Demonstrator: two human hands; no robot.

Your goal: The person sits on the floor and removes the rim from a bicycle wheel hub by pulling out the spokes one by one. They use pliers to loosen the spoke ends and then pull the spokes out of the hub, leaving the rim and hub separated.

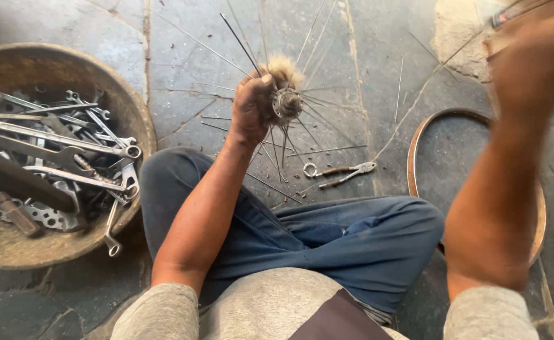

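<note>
A: State the position of the left hand.

B: It is closed in a fist around the wheel hub, held above the stone floor, far of the person's crossed legs. Thin spokes fan outward from the hub in all directions.

A: And the right hand?

B: Raised at the far right, blurred. Whether the fingers are spread or closed cannot be determined.

A: Surrounding items?

B: Pliers lie on the floor just near of the hub. A wheel rim lies at the right, partly under the right forearm. A round pan at the left holds wrenches.
</note>
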